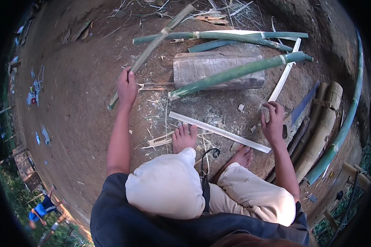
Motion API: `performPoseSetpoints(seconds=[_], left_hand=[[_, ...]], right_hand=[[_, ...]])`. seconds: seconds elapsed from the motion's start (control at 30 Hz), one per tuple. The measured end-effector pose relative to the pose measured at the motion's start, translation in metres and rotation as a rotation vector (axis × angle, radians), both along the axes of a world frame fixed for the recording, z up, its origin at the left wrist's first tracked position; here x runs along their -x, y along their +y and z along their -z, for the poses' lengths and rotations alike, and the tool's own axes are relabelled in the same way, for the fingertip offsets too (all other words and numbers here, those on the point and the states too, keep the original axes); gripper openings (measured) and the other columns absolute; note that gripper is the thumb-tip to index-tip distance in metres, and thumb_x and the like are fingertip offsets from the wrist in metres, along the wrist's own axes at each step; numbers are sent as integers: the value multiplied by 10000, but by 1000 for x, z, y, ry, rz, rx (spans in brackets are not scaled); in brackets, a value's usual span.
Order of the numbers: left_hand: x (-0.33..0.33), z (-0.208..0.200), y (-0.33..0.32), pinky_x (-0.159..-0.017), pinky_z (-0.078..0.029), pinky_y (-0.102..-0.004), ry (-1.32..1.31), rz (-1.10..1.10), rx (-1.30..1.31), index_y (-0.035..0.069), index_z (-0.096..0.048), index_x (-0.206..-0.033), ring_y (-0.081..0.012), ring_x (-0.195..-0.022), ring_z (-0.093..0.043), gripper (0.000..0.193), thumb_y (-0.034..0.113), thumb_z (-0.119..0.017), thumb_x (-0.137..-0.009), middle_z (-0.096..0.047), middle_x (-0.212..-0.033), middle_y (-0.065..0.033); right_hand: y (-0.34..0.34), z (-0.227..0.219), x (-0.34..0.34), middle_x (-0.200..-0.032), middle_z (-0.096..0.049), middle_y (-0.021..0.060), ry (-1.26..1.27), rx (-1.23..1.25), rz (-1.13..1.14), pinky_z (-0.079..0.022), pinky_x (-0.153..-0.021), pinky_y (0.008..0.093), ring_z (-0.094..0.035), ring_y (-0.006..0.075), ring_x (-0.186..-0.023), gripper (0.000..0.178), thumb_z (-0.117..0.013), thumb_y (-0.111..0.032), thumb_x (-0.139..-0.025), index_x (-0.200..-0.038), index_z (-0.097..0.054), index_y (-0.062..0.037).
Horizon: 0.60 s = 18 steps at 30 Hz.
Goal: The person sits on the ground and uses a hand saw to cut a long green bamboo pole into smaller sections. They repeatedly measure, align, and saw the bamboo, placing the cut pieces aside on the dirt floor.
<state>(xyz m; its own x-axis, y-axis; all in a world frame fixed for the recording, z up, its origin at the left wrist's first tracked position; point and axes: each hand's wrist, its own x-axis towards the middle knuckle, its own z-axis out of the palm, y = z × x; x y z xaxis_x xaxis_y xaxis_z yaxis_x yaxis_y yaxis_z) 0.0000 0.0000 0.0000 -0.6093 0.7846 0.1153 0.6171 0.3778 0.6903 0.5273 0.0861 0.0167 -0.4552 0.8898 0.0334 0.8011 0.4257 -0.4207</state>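
Note:
My left hand (pixel 127 87) is wrapped round a long split bamboo piece (pixel 150 47), which slants from the far middle down to the left. My right hand (pixel 272 120) has its fingers curled at the near end of a pale bamboo strip (pixel 281 80). That strip runs away from me and crosses a green bamboo piece (pixel 235 74) lying over a short wooden log (pixel 187 68). Another pale bamboo strip (pixel 220 131) lies across the ground in front of my bare feet (pixel 184 138).
Beyond the log are more green bamboo pieces (pixel 165 38). To the right lie a handsaw (pixel 304 102), thick brown bamboo poles (pixel 323 119) and a long green pole (pixel 350 119). Shavings litter the dirt ground (pixel 82 123). Another person (pixel 45 206) appears at the far lower left.

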Motion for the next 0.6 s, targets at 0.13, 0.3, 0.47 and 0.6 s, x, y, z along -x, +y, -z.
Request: performPoseSetpoints(seconds=[0.13,0.3,0.47,0.6], left_hand=[[-9,-11,-16,-601,-410,-365,63,-44,-127,-1,-631,-951,-203,-629,-504,215,187,-540,-1004,-550,-696,-94],[-74,-21,-87,-575,-396,-407,243,256,-109,28,-607,-797,-264,-600,-536,180,163,-626,-915,-555,-672,-108],[-157,-4,-80,-664,-454,-409,149,786,61,30,-663,-910,-311,-693,-593,185,206,-698,-863,-614,-755,-108],[-185,-10,-51,-732,-510,-404,156,933,-23,4,-681,-1053,-318,-842,-652,230,92,-713,-844,-671,-887,-134]], right_hand=[[-21,7,18,-1041,-590,116,-51,183,-300,-475,-873,417,-561,314,-1011,211,-753,-177,-844,-1007,-672,-72],[-63,8,-4,-972,-608,131,29,314,-221,-487,-810,422,-586,335,-929,145,-736,-121,-857,-960,-675,-39],[-27,16,-32,-809,-632,128,240,90,358,-490,-674,367,-614,271,-707,139,-663,-147,-953,-935,-662,-9],[21,36,-83,-772,-648,50,516,230,697,-457,-618,275,-590,126,-676,319,-597,-307,-1028,-922,-659,-13]])
